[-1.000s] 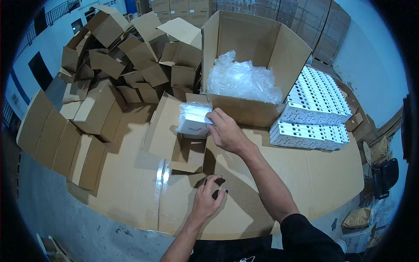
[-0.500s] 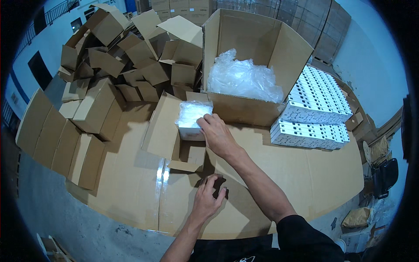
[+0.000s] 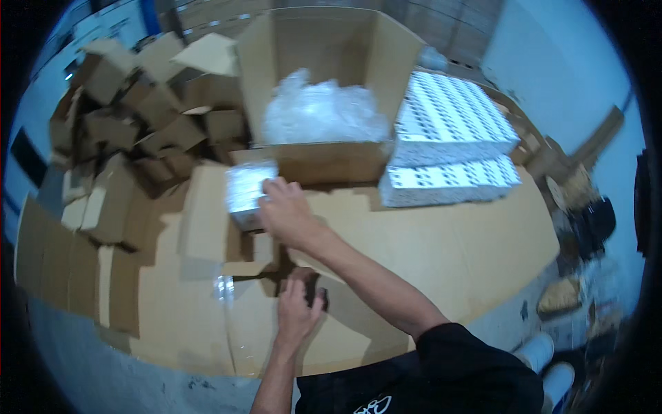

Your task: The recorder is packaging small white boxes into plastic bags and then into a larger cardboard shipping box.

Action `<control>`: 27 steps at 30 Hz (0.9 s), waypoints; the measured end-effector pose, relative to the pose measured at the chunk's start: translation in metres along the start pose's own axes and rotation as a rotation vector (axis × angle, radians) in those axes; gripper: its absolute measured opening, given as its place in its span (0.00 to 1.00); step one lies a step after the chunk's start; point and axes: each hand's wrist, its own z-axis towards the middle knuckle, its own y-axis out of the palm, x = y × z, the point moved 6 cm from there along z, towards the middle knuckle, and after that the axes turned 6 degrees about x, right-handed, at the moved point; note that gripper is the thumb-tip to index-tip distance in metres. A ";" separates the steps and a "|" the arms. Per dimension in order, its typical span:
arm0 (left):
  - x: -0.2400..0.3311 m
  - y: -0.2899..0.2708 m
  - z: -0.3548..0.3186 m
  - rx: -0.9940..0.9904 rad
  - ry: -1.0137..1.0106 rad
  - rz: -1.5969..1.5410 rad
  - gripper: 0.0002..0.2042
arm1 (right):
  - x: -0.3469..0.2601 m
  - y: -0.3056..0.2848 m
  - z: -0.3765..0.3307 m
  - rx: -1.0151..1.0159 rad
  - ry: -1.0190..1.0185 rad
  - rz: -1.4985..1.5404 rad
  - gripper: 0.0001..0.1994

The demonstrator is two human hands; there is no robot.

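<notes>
Beside the big open carton [image 3: 331,159], the right hand [image 3: 289,214] grips a small plastic-wrapped pack [image 3: 247,190].

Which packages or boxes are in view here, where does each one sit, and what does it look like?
Small plastic-wrapped pack: under the right hand, silvery white, blocky.
Large open carton: behind it, brown, holding crumpled clear plastic.
Stacked white packs: right of the carton, two layers with dark markings.
Small folded cartons: heaped at the left, brown.
Flat cardboard piece: at the left hand, brown.
</notes>
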 end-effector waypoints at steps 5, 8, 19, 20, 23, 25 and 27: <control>0.011 0.009 0.015 -0.037 0.097 0.271 0.26 | 0.006 -0.039 -0.007 -0.098 0.165 0.348 0.29; 0.017 0.029 0.042 -0.090 0.151 0.268 0.25 | 0.044 -0.070 -0.028 -0.025 0.197 0.361 0.28; -0.005 0.062 0.145 -0.023 0.305 0.206 0.17 | 0.187 -0.230 -0.096 0.174 0.246 0.210 0.14; -0.006 0.064 0.150 -0.029 0.323 0.220 0.16 | 0.207 -0.244 -0.107 0.178 0.265 0.152 0.15; -0.009 0.069 0.162 -0.031 0.304 0.221 0.16 | 0.268 -0.292 -0.134 0.271 0.289 -0.047 0.15; -0.005 0.067 0.163 -0.049 0.304 0.216 0.16 | 0.304 -0.326 -0.150 0.355 0.448 -0.078 0.14; 0.000 0.070 0.162 -0.050 0.278 0.244 0.16 | 0.350 -0.356 -0.173 0.483 0.453 -0.198 0.13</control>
